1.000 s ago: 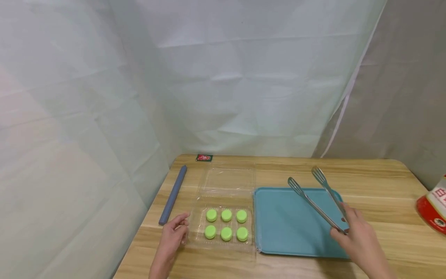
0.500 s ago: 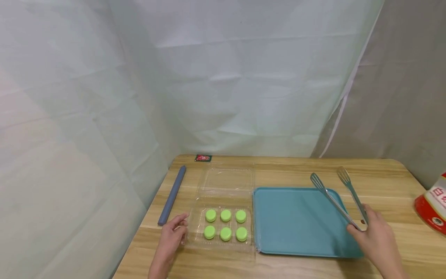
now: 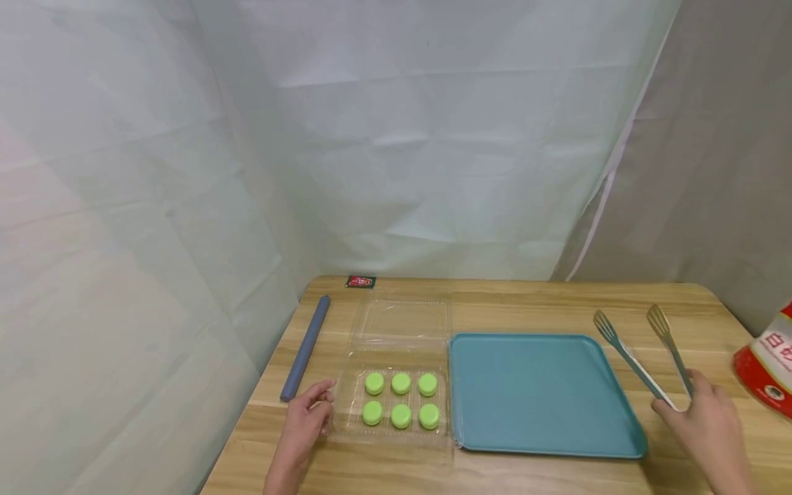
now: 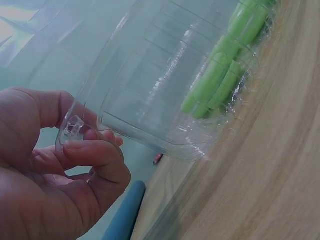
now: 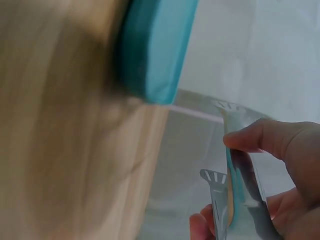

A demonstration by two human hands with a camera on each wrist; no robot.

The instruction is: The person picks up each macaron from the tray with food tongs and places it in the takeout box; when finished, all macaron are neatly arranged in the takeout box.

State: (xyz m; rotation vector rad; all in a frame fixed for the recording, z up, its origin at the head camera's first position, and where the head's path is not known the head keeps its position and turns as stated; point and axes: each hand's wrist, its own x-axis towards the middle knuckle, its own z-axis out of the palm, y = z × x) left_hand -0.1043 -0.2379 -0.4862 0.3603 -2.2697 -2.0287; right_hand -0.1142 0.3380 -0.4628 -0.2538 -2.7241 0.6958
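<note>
In the head view my left hand [image 3: 302, 421] is at the left side of a clear plastic box [image 3: 346, 407]. The left wrist view shows its thumb and curled fingers pinching the rim at one corner. Several round, bright green macarons [image 3: 401, 383] sit in two rows inside; the see-through lid [image 3: 405, 320] lies folded back behind them. My right hand [image 3: 710, 421] grips serving tongs [image 3: 640, 372] with slotted blue-grey heads, past the right end of the blue tray [image 3: 544, 395]. The tongs' two arms are spread, with nothing between the heads. The tray bears nothing.
Left of the box lies a slim grey-blue rod [image 3: 306, 349]. A small red and green packet [image 3: 361, 282] is at the table's back edge. A red and white package [image 3: 770, 364] stands at the far right. Pale sheets [image 3: 396, 172] hang behind the wooden table [image 3: 495, 474].
My right hand has carried the tongs rightward, from above the tray to beyond its right edge. The left hand and the box of macarons have stayed in place.
</note>
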